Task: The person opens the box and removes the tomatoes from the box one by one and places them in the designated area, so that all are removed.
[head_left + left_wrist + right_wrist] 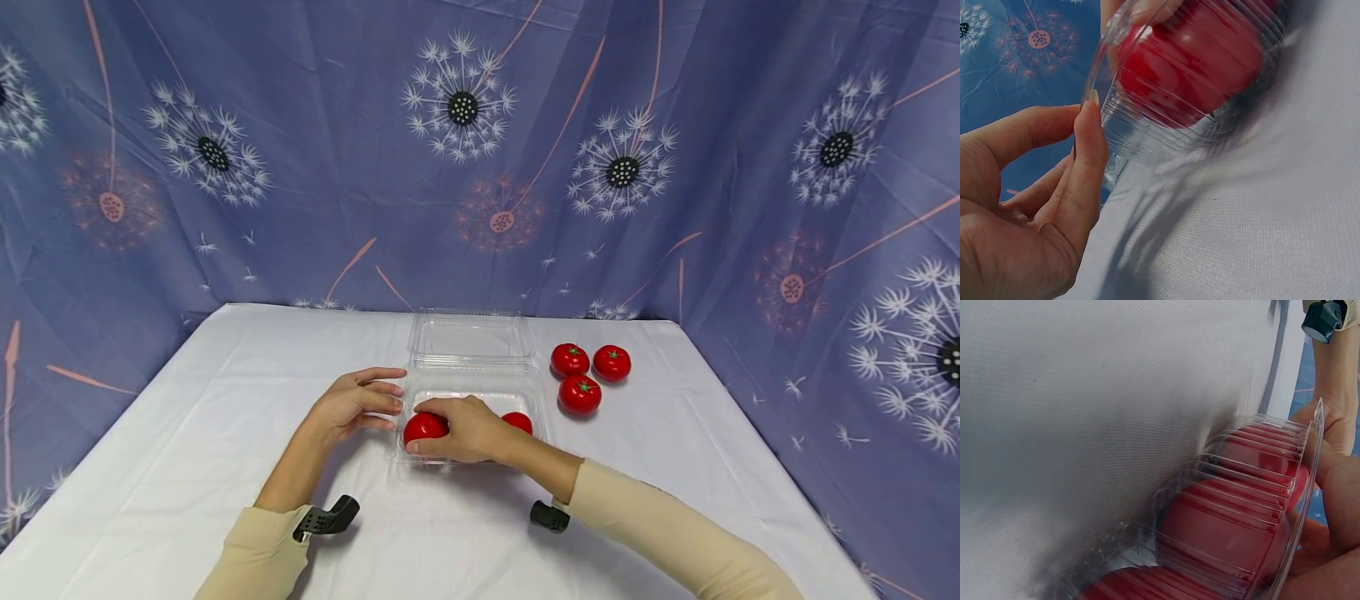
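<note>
A clear plastic clamshell container (480, 383) lies on the table, its lid (471, 333) folded back. My right hand (465, 429) reaches into the base and holds a red tomato (425, 427) at the left end, fingers on the far side and thumb on the near side. Another tomato (517, 422) sits at the right end. Through the ribbed wall in the right wrist view, a middle tomato (1216, 531) shows; my right hand hides it from above. My left hand (348, 408) is at the container's left side, pinching the rim (1089, 81) between its fingertips.
Three more tomatoes with green stems stand close together to the right of the container: a back left one (570, 360), a back right one (612, 363) and a front one (580, 395). A white cloth (187, 417) covers the table; a blue dandelion-print curtain (337, 167) hangs behind.
</note>
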A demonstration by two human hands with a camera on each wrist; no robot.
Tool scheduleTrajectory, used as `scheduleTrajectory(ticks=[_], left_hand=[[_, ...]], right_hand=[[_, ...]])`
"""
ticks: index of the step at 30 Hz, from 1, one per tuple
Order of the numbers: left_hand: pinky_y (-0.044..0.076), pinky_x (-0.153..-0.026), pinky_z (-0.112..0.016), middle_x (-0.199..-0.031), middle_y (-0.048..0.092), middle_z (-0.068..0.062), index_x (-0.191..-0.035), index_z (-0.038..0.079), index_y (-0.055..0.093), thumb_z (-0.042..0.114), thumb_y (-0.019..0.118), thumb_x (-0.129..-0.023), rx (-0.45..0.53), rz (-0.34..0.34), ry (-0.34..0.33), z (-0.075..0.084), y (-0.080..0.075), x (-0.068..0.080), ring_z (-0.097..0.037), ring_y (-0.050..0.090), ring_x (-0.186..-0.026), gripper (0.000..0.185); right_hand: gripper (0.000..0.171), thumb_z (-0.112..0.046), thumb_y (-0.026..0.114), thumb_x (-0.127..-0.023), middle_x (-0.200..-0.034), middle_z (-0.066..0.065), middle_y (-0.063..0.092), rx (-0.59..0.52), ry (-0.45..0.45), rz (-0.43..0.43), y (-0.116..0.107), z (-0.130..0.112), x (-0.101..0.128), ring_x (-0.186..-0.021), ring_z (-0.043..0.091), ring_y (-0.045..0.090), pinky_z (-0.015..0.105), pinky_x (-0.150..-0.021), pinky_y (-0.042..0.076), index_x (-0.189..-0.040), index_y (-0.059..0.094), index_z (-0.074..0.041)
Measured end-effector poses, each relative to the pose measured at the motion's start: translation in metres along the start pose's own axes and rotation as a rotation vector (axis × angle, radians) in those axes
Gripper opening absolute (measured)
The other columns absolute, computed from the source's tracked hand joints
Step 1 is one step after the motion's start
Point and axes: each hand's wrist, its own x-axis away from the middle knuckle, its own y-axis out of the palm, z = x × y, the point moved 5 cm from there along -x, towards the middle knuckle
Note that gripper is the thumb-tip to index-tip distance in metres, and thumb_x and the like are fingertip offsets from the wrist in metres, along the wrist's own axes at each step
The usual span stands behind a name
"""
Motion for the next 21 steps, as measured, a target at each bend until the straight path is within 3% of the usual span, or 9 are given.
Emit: scheduleTrajectory(ticks=[3, 11, 21], left_hand=[[0.064, -0.064, -0.031, -0.106, 0.067, -0.009, -0.147, -0.006, 0.044, -0.006, 0.065, -0.086, 0.000, 0.001, 0.000, 0.000, 0.000, 0.000, -0.013, 0.072, -0.076, 0.064], [0.064, -0.064, -0.032, -0.108, 0.067, -0.010, -0.148, -0.007, 0.043, -0.005, 0.065, -0.087, -0.002, 0.003, 0.001, -0.001, -0.001, 0.000, -0.014, 0.073, -0.078, 0.065], [0.064, -0.064, -0.032, -0.108, 0.067, -0.010, -0.148, -0.006, 0.044, -0.006, 0.066, -0.086, 0.012, -0.001, -0.004, -0.001, 0.000, 0.000, -0.013, 0.072, -0.077, 0.066]], right_hand=[[0.054, -0.048, 0.076, -0.088, -0.115, -0.004, 0.074, -0.003, -0.002, 0.014, 0.000, -0.001, 0.000, -0.096, 0.011, 0.067, 0.023, -0.082, 0.053, -0.131, 0.067, -0.018], [0.054, -0.050, 0.077, -0.086, -0.112, -0.006, 0.075, -0.006, 0.032, 0.042, -0.001, 0.001, -0.001, -0.098, 0.011, 0.066, 0.038, -0.098, 0.049, -0.129, 0.069, -0.019], [0.058, -0.050, 0.079, -0.084, -0.112, -0.004, 0.075, -0.099, 0.096, 0.085, -0.013, 0.004, 0.001, -0.101, 0.021, 0.064, 0.028, -0.082, 0.055, -0.134, 0.067, -0.021]])
